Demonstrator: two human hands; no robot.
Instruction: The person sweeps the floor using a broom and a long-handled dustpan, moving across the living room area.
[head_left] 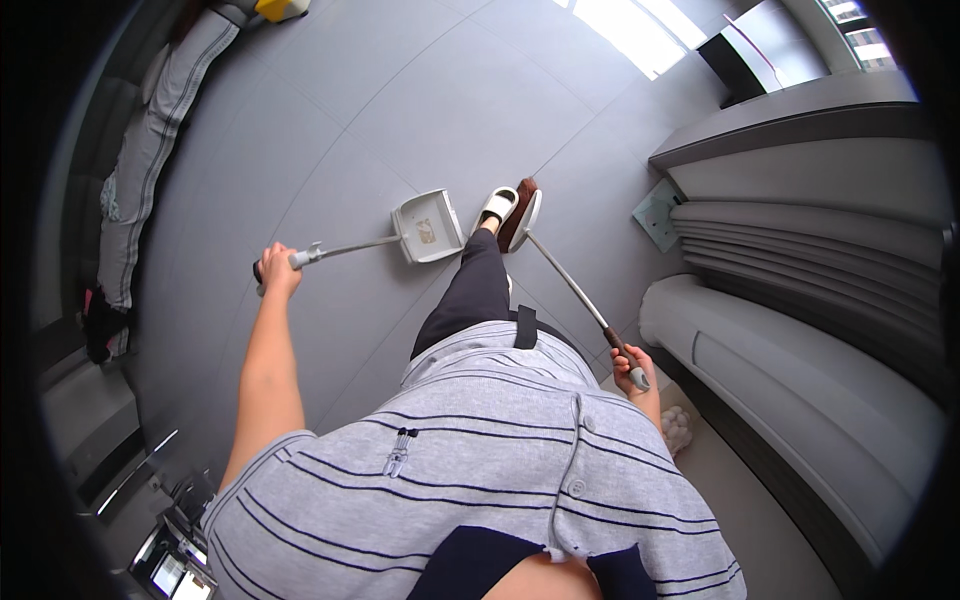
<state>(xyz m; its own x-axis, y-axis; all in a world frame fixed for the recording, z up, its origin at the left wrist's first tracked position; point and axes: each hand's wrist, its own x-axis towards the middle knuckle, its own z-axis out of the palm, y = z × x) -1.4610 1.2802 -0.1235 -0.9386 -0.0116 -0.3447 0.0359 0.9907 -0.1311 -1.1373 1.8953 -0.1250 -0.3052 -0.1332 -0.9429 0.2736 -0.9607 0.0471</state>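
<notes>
My left hand (277,272) is closed round the grey grip of a long-handled dustpan (424,205), whose white pan lies on the floor to the left of my front foot, with light brown bits inside. My right hand (630,372) holds the dark brown, grey-tipped grip of a broom. Its metal pole runs down to a broom head (520,215) with brown bristles and a white back, on the floor beside my white sandal (499,205). My dark-trousered leg stretches between the two tools.
A pale sofa (780,370) with ribbed cushions runs along the right, a pale blue item (652,215) by it. Striped cloth (150,170) lies along the left seat, a yellow object (282,8) at the top left. A dark-fronted unit (725,70) stands top right on the grey tiled floor (380,100).
</notes>
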